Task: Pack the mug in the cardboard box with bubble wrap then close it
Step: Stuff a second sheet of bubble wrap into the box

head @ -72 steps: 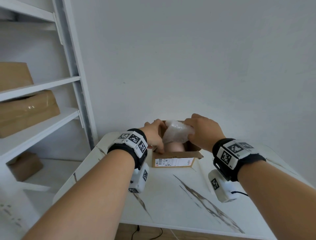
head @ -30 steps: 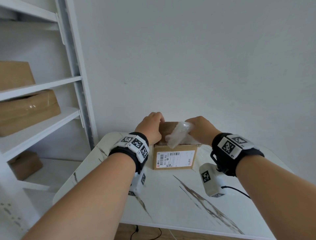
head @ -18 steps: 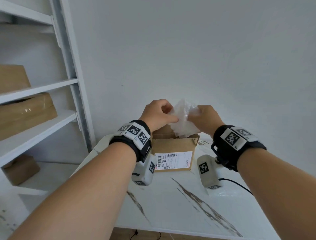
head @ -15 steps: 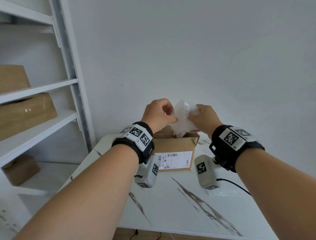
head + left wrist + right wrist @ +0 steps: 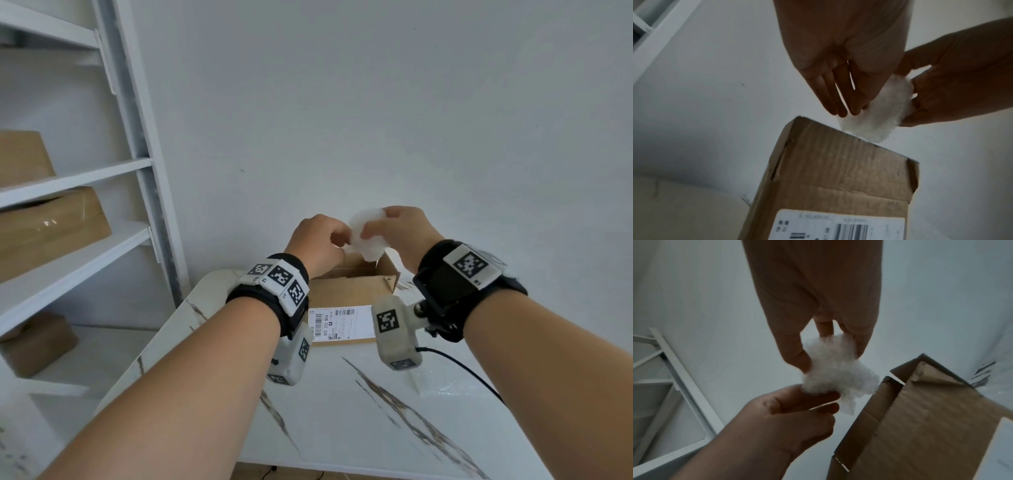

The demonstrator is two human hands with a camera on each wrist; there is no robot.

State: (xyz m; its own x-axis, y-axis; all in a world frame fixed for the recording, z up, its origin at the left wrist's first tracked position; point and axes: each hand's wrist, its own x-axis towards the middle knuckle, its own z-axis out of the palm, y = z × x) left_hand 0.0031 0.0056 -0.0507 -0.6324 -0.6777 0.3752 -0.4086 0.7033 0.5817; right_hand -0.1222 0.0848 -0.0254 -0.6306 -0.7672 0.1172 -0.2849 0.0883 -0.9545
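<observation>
Both hands up over the open brown cardboard box point(image 5: 352, 294) on the table: right hand point(image 5: 406, 236) and left hand point(image 5: 317, 245) pinch the crumpled white bubble wrap point(image 5: 364, 236), ready for padding. Mug unseen.

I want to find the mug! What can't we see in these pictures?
- Mug: hidden in every view; the cardboard box walls block its inside.
- Bubble wrap: blurred white wad between left hand and right hand.
- Label: cut off, left wrist view.

plain white wall point(image 5: 376, 102); white shelving point(image 5: 72, 178) on the left holds brown parcels point(image 5: 51, 222); white marble-veined table point(image 5: 359, 411).
</observation>
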